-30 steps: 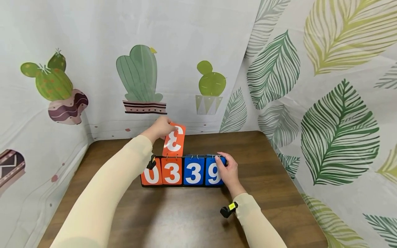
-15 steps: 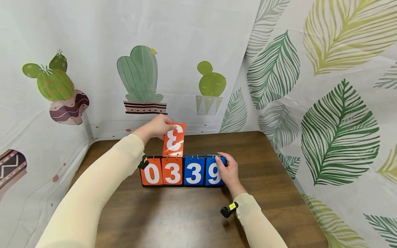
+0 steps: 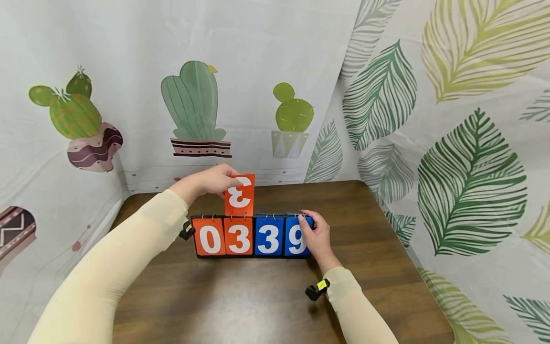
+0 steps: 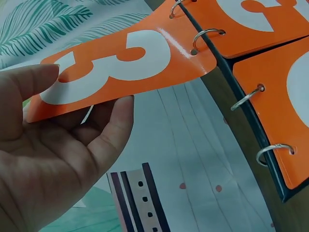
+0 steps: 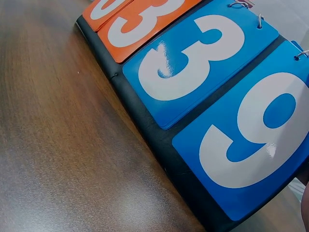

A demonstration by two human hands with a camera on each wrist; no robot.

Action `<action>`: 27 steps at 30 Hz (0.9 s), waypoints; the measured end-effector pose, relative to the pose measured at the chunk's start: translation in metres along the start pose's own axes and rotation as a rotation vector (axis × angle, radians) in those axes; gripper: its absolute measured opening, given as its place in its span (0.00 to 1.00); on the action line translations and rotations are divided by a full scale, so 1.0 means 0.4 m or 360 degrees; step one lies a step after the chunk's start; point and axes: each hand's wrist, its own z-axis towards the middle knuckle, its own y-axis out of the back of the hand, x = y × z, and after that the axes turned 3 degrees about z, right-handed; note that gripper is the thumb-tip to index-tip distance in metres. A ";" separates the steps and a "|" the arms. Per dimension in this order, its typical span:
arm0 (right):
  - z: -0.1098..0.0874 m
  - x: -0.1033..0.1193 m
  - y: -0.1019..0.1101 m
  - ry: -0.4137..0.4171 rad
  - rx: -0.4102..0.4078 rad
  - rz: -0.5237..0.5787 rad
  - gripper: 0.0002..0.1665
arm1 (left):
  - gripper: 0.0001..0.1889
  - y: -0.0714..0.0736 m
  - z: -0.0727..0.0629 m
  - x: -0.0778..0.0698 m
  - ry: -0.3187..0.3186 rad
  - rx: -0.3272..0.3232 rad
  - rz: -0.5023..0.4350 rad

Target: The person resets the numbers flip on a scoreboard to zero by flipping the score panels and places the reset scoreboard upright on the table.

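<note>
A flip scoreboard (image 3: 254, 236) stands on the table, showing orange 0 and 3, then blue 3 and 9. Above its top edge, my left hand (image 3: 213, 180) pinches a raised orange number card (image 3: 245, 207) bearing an upside-down 3. In the left wrist view the thumb lies on the face of that card (image 4: 149, 58), fingers behind it, and metal rings (image 4: 208, 34) join it to the black frame. My right hand (image 3: 318, 238) grips the scoreboard's right end, its thumb on the blue 9 card (image 5: 263, 128). Only a sliver of that hand shows in the right wrist view.
The brown wooden table (image 3: 240, 301) extends in front of the scoreboard and to both sides. A white cloth with printed cacti (image 3: 253, 62) hangs behind it, and a leaf-patterned cloth (image 3: 386, 191) runs along the right. Each wrist wears a small black camera.
My left forearm and wrist have shifted left and the hand has dropped slightly. The raised orange card stands straighter now, still pinched. The right hand and scoreboard stay in place.
</note>
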 end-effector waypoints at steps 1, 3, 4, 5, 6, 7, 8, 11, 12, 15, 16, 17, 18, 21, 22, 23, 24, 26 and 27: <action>0.000 0.000 0.000 -0.0001 0.0001 0.0000 0.17 | 0.16 0.001 -0.004 0.001 -0.0012 0.0004 0.0011; 0.000 -0.001 0.000 -0.0001 0.0000 0.0002 0.16 | 0.15 0.002 -0.012 0.002 -0.0034 0.0016 0.0015; 0.000 -0.002 0.000 -0.0001 -0.0002 -0.0001 0.16 | 0.15 0.003 -0.017 0.001 -0.0041 0.0024 0.0011; 0.001 -0.002 0.000 0.0001 -0.0004 -0.0002 0.16 | 0.15 0.004 -0.022 -0.001 -0.0045 0.0038 -0.0003; 0.001 -0.002 0.000 0.0005 -0.0006 -0.0002 0.16 | 0.15 0.005 -0.027 -0.003 -0.0044 0.0049 -0.0011; 0.002 -0.001 0.000 0.0008 -0.0011 0.0000 0.16 | 0.15 0.007 -0.033 -0.004 -0.0046 0.0056 -0.0002; 0.002 -0.001 0.000 0.0015 -0.0016 0.0000 0.16 | 0.15 0.008 -0.039 -0.006 -0.0052 0.0067 0.0007; 0.003 0.002 0.000 0.0022 -0.0023 -0.0003 0.16 | 0.14 0.009 -0.058 -0.010 -0.0095 0.0093 0.0077; 0.003 0.003 0.000 0.0017 -0.0022 -0.0005 0.16 | 0.13 0.008 -0.064 -0.011 -0.0120 0.0096 0.0122; 0.004 0.007 0.000 0.0006 -0.0021 -0.0003 0.16 | 0.11 0.002 -0.078 -0.011 -0.0205 0.0110 0.0204; 0.004 0.008 0.000 0.0001 -0.0022 -0.0006 0.16 | 0.11 0.000 -0.080 -0.009 -0.0222 0.0116 0.0220; 0.004 0.008 0.001 0.0001 -0.0023 -0.0007 0.16 | 0.11 -0.003 -0.082 -0.009 -0.0230 0.0134 0.0220; 0.004 0.007 0.001 -0.0002 -0.0024 -0.0009 0.16 | 0.11 -0.005 -0.082 -0.007 -0.0237 0.0162 0.0203; 0.005 0.004 0.000 -0.0003 -0.0034 -0.0016 0.15 | 0.15 -0.011 -0.077 0.002 -0.0221 0.0258 0.0116; 0.005 0.003 0.000 -0.0006 -0.0036 -0.0020 0.15 | 0.15 -0.013 -0.074 0.006 -0.0218 0.0281 0.0095; 0.005 0.003 0.000 -0.0006 -0.0035 -0.0023 0.16 | 0.15 -0.015 -0.072 0.011 -0.0215 0.0296 0.0077; 0.004 0.003 -0.001 -0.0008 -0.0032 -0.0024 0.16 | 0.15 -0.017 -0.069 0.017 -0.0218 0.0295 0.0079; 0.002 0.004 -0.002 -0.0011 -0.0025 -0.0028 0.16 | 0.14 -0.021 -0.066 0.026 -0.0208 0.0273 0.0078; 0.000 0.004 -0.002 -0.0012 -0.0020 -0.0028 0.16 | 0.14 -0.023 -0.065 0.030 -0.0196 0.0246 0.0086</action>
